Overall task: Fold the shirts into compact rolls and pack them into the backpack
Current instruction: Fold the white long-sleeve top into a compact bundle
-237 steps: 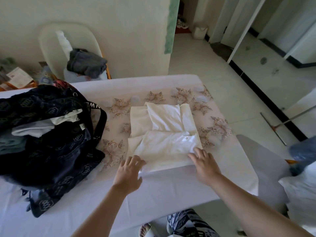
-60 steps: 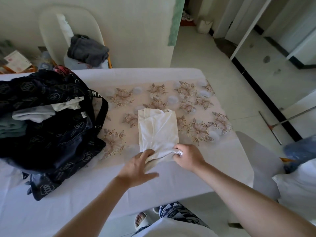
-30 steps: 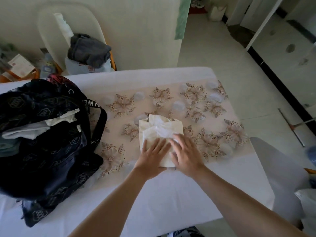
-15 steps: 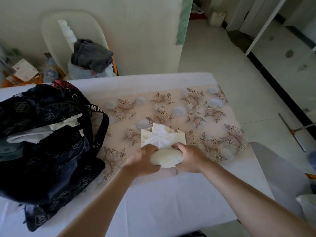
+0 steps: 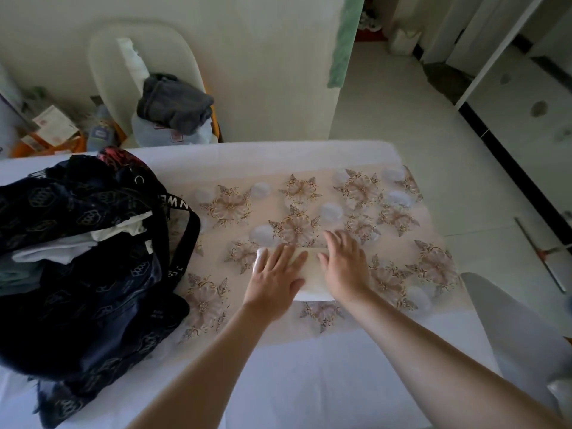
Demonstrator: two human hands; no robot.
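Note:
A white shirt (image 5: 312,274) lies rolled into a short cylinder on the floral tablecloth (image 5: 402,243) at the table's middle. My left hand (image 5: 277,275) presses flat on the roll's left half, fingers straight. My right hand (image 5: 345,264) presses flat on its right half, fingers spread. Most of the roll is hidden under my palms. The dark patterned backpack (image 5: 77,258) stands open at the left of the table, with white and pale rolled clothes (image 5: 80,239) showing in its mouth.
A pale chair (image 5: 142,66) behind the table carries a grey garment (image 5: 175,102) on a light bundle. Clutter and papers (image 5: 52,128) sit at the far left. A grey chair back (image 5: 520,332) stands at the right edge. Tiled floor runs to the right.
The shirt went from a flat fold to a narrow strip, then to a full roll. Half a second ago my hands gripped the roll; now both lie flat on top of it.

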